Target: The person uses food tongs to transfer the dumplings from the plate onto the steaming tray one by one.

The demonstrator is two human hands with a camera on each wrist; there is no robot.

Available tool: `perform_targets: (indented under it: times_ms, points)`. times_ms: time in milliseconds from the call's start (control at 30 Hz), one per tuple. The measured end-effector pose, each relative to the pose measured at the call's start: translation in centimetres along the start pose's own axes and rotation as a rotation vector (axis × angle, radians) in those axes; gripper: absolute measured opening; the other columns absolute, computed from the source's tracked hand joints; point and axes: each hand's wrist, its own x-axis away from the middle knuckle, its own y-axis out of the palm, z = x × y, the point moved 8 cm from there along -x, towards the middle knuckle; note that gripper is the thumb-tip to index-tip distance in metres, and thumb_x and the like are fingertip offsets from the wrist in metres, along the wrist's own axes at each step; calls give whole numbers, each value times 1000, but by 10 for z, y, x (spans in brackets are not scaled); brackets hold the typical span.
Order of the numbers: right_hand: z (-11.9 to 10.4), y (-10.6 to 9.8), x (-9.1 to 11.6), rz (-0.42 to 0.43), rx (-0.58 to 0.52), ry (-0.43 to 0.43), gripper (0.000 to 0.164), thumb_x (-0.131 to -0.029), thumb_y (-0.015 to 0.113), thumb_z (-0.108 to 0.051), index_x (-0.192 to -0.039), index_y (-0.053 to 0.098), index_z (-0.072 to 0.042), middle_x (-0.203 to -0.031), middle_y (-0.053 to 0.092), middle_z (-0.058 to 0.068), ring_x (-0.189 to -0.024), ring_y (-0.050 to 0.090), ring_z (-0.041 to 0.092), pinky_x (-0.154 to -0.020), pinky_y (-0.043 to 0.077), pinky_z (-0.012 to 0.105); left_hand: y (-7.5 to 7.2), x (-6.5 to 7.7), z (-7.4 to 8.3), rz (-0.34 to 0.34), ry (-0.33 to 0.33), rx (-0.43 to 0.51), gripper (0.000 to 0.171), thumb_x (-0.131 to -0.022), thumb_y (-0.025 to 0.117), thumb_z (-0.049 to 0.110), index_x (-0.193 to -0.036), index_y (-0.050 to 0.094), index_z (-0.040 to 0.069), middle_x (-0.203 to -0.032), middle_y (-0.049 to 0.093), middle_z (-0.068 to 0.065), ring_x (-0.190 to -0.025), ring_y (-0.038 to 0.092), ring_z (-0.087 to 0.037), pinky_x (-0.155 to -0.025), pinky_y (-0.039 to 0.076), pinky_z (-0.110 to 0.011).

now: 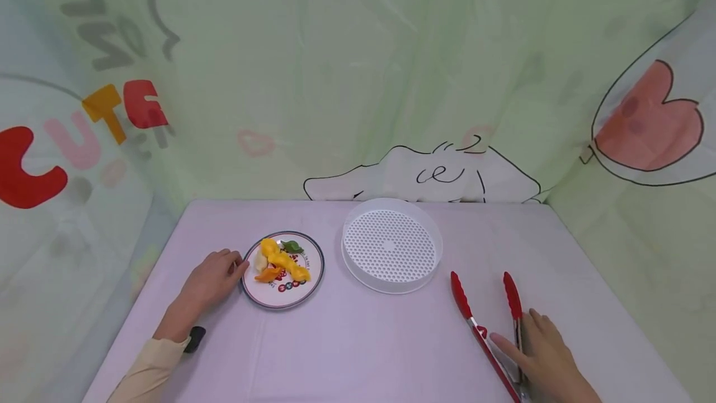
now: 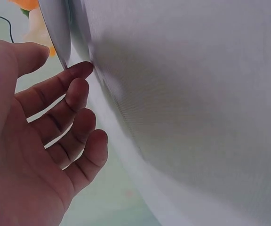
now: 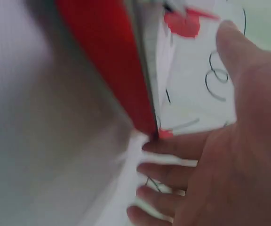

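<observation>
My left hand (image 1: 215, 275) is at the left rim of a round plate (image 1: 306, 296), fingers loosely bent. In the left wrist view, the index fingertip (image 2: 83, 69) touches the plate's edge (image 2: 60, 35), with the thumb close to its other side. On the plate lie yellow dumpling-like pieces (image 1: 282, 260), an orange piece (image 1: 268, 275), a whitish piece (image 1: 260, 262) and a green piece (image 1: 292, 247). My right hand (image 1: 545, 353) is around red-tipped tongs (image 1: 485, 344), which lie spread on the table. Its fingers are beside the right arm, the thumb reaching across toward the middle, not gripping.
A white round steamer tray (image 1: 390, 246) with a perforated base stands at the table's middle back, between plate and tongs. A pale cloth covers the table (image 1: 335, 353). Printed curtains (image 1: 279, 79) hang behind it and at both sides.
</observation>
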Motion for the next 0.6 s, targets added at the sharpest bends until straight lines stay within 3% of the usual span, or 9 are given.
perform_targets:
  times_ms: [133, 233, 300, 433, 600]
  points:
    - [-11, 2, 8, 141, 40, -4, 115, -70, 54, -74, -131, 26, 20, -132, 24, 42, -117, 21, 56, -85, 29, 71, -3, 2, 3, 11, 15, -7, 25, -89, 57, 35, -91, 58, 11, -71, 47, 1, -70, 43, -17, -57, 34, -28]
    - [-13, 5, 13, 180, 35, 81, 123, -61, 55, -81, -131, 28, 17, -129, 27, 39, -115, 21, 55, -87, 28, 70, -3, 2, 6, 2, 14, 0, 23, -89, 58, 33, -91, 57, 10, -71, 47, 1, -68, 43, -16, -56, 35, -28]
    - [-14, 5, 17, 206, 23, 133, 124, -56, 56, -83, -129, 32, 14, -121, 31, 38, -108, 25, 52, -81, 31, 65, -2, 2, 6, -9, 6, 8, 22, -89, 58, 32, -91, 57, 9, -70, 47, 0, -66, 43, -16, -55, 35, -27]
    - [-15, 6, 20, 193, 43, 236, 128, -50, 54, -87, -126, 36, 15, -107, 37, 36, -94, 33, 48, -71, 35, 53, 1, 1, 5, -24, -14, 11, 22, -90, 58, 31, -89, 56, 9, -68, 48, -1, -62, 43, -15, -53, 35, -27]
    - [-15, 7, 21, 158, 8, 295, 125, -51, 58, -85, -120, 38, 18, -98, 39, 34, -86, 39, 44, -63, 43, 47, 3, 0, 5, -47, -48, 13, 23, -90, 57, 32, -84, 54, 10, -65, 47, -1, -60, 43, -16, -53, 34, -27]
